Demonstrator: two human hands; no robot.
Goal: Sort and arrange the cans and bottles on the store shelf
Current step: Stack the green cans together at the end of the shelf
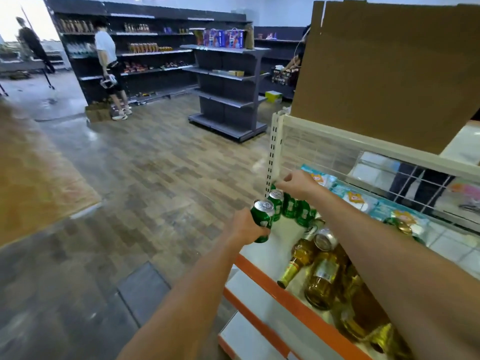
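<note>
Plainly the left hand (245,229) is clamped round the lower half of a green can (262,216), held upright just off the shelf (259,275) edge, beside the front of a row of cans (296,210) standing near the post (272,152). A drinks can like this probably has thin, smooth walls that dent under a hard squeeze, so a wrap round the middle suits it; if full it carries some weight, and its narrow base tips easily when set down against its neighbours. The bottles (322,276) lying on their sides look like glass, so likely heavy, breakable and apt to roll; best taken by the body, not the neck. The right hand (298,181) reaches over the far end of the row with fingers curled, but whether it pinches a can or only touches one I cannot tell, since the hand hides the tip. The right forearm covers more bottles, and another can (324,240) lies among them, half hidden. Labels are too blurred to read.
</note>
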